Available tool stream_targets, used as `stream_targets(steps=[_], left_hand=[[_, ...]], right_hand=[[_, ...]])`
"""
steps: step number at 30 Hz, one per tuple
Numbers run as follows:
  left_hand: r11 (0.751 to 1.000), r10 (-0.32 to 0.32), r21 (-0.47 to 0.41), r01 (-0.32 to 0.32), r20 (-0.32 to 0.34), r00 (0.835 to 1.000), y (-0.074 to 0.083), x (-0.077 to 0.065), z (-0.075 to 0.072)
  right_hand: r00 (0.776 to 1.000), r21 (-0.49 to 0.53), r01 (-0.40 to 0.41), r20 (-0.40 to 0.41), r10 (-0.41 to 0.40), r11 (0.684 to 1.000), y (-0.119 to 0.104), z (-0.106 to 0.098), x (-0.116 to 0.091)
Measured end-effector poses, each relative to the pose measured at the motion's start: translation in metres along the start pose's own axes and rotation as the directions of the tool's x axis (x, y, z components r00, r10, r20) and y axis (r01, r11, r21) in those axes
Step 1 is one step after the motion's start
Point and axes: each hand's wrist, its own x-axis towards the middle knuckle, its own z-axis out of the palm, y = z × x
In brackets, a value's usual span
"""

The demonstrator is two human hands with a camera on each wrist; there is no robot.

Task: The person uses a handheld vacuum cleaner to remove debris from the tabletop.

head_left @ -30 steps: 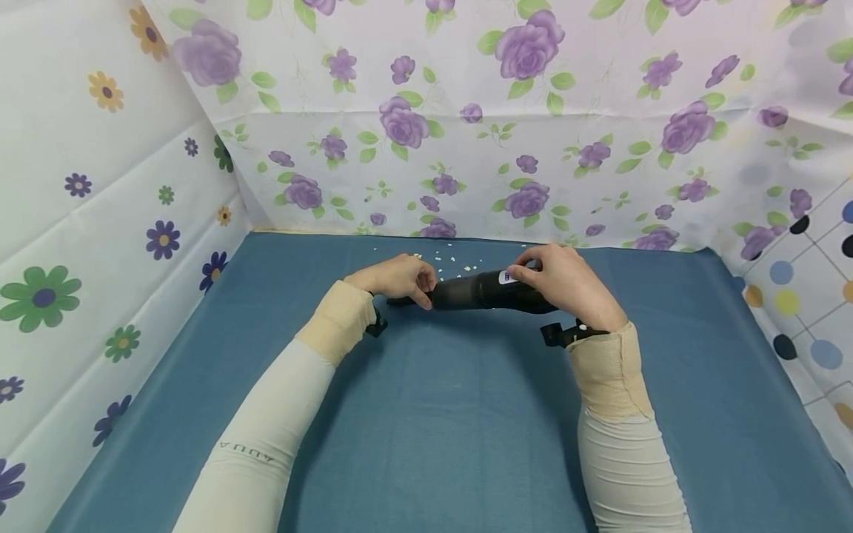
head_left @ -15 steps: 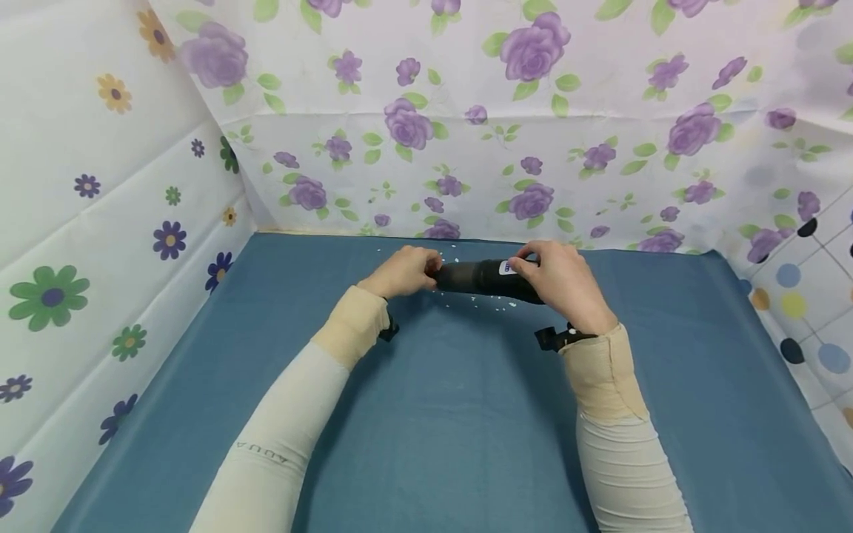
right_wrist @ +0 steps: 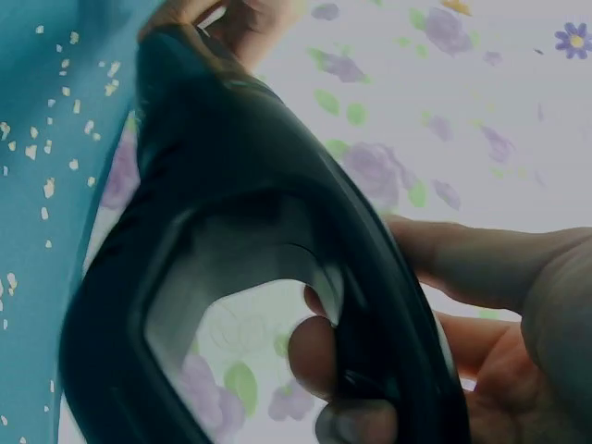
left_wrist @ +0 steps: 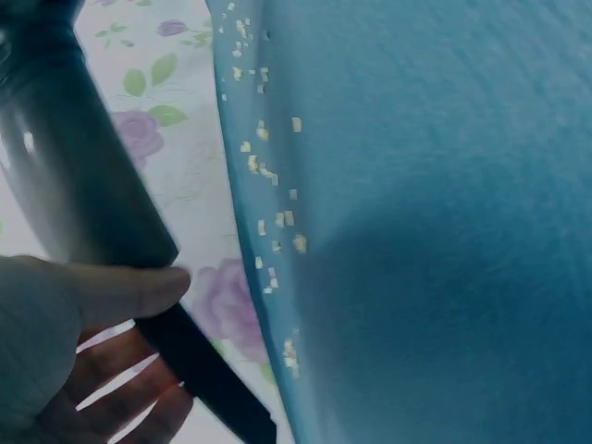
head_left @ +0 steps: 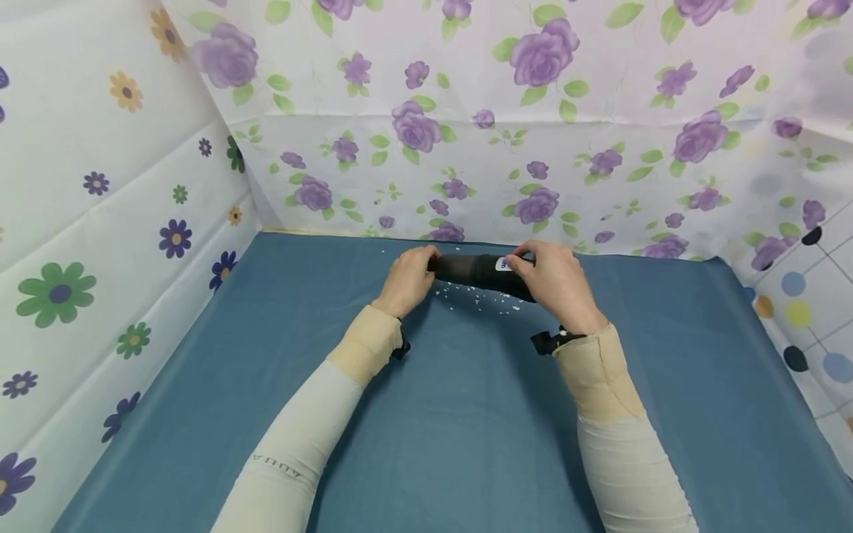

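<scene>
A black handheld vacuum cleaner (head_left: 485,272) with a white label is held lengthwise near the back of the table. My right hand (head_left: 558,285) grips its loop handle (right_wrist: 370,277); fingertips show through the opening in the right wrist view. At the other end, my left hand (head_left: 408,281) holds the front, with the thumb over the base of a narrow flat nozzle (left_wrist: 217,379) and the other fingers behind it. In the head view the left hand hides this nozzle. Several small pale crumbs (left_wrist: 262,170) lie scattered on the blue cloth below the vacuum.
Blue cloth (head_left: 453,414) covers the table. A white sheet with purple flowers (head_left: 416,127) hangs right behind its back edge. Patterned sheets also stand at the left (head_left: 60,222) and the right (head_left: 809,296).
The vacuum has shifted toward the back, uncovering crumbs on its near side. My left hand has moved back and to the right in view; my right hand has moved slightly left.
</scene>
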Motion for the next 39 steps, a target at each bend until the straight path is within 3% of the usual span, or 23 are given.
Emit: stream_targets(steps=[9,22,27,31,39], left_hand=[[0.994,-0.107,0.014,0.111,-0.152,0.983,-0.019,0.006,0.014],[0.984,-0.171,0.002,0.176,-0.205,0.964,-0.054,0.023,-0.007],[0.979,-0.188,0.036,0.202,-0.234,0.954,-0.051,0.024,0.003],[0.970,-0.198,0.089,0.226,-0.247,0.948,-0.040,0.028,0.012],[0.962,-0.208,0.132,0.238,-0.208,0.956,-0.027,0.035,0.015]], right_hand=[[0.998,-0.035,0.052,-0.015,-0.053,0.998,-0.015,0.018,0.028],[0.992,-0.062,0.124,-0.017,-0.125,0.990,-0.048,0.032,0.064],[0.994,-0.074,0.111,-0.016,-0.112,0.991,-0.049,0.033,0.068],[0.998,-0.040,0.058,0.006,-0.057,0.998,-0.040,0.030,0.069],[0.999,-0.035,0.020,0.037,-0.019,0.999,-0.029,0.025,0.073]])
